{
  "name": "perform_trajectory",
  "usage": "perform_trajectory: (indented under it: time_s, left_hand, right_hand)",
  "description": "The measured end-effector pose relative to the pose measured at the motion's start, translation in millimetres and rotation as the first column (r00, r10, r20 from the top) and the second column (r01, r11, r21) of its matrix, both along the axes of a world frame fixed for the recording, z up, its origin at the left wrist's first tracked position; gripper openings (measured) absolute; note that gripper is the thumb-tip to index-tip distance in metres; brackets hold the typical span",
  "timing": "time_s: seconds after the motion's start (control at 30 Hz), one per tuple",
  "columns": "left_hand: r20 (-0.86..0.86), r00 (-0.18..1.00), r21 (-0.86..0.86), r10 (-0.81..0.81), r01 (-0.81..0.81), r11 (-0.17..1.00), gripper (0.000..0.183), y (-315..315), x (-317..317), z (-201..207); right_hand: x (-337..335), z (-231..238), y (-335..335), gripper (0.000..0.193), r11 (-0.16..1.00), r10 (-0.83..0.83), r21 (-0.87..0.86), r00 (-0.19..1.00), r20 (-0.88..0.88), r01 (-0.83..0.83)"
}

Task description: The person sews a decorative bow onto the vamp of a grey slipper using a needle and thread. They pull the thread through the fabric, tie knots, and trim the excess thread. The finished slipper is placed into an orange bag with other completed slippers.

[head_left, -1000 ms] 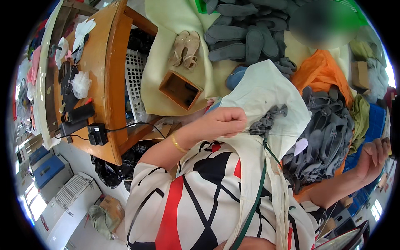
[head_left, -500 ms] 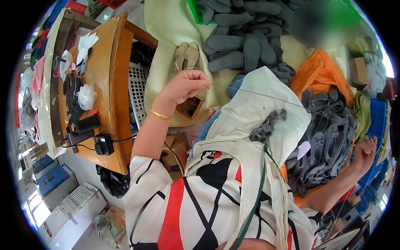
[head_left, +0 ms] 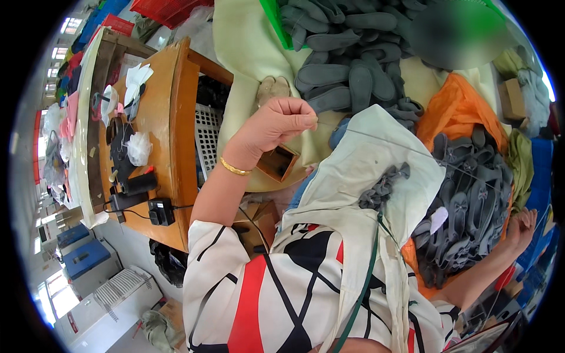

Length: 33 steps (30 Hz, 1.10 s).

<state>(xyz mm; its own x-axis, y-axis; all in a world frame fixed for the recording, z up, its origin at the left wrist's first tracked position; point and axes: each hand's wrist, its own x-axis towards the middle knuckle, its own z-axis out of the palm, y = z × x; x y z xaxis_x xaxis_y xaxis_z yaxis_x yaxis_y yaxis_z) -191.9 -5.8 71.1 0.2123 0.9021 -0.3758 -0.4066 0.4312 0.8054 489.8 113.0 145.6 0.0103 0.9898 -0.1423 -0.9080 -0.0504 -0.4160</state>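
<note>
Several grey bows (head_left: 385,187) lie bunched on the white cloth (head_left: 341,173) over my lap, right of centre in the frame; they look soft and nearly weightless, easiest to take by a loop. Beyond them, just above centre, my left hand (head_left: 273,126) has thumb and forefinger pressed together on a thread (head_left: 382,139). It should be light and limp, apt to slip or snap if jerked, so a firm fingertip pinch near its end suits it. From that pinch it runs straight down rightward, over the cloth towards the shoes (head_left: 471,212) at right. Farther out, lower right, my right hand (head_left: 521,229) is half curled; whether it grips anything, I cannot tell.
</note>
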Motion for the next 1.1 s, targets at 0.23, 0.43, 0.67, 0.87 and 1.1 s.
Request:
perform_trajectory:
  time_s: [0.23, 0.43, 0.67, 0.87, 1.1]
  left_hand:
    - [-0.040, 0.998, -0.197, -0.039, 0.030, 0.980, 0.011, 1, 0, -62]
    - [-0.099, 0.982, -0.290, -0.162, 0.127, 0.949, 0.010, 4, 23, -93]
    - [-0.018, 0.984, -0.211, -0.176, 0.168, 0.963, 0.010, 2, 102, -82]
    - [-0.077, 0.947, -0.183, -0.310, 0.292, 0.939, 0.011, 0, 172, -74]
    - [-0.278, 0.878, -0.121, -0.390, 0.371, 0.921, 0.011, -5, 198, -87]
  right_hand:
    - [65, -6, -19, 0.029, 0.986, -0.143, -0.077, 0.986, 0.085, 0.150]
    - [160, -50, -47, 0.028, 0.909, -0.351, -0.174, 0.921, 0.167, 0.378]
    - [156, -128, -102, 0.022, 0.520, -0.650, -0.076, 0.452, 0.611, 0.851]
    - [-24, -184, -132, 0.010, 0.760, -0.211, -0.100, 0.389, 0.897, 0.642]
    - [-241, -153, -134, 0.019, 0.863, 0.399, -0.279, 0.232, 0.887, -0.421]
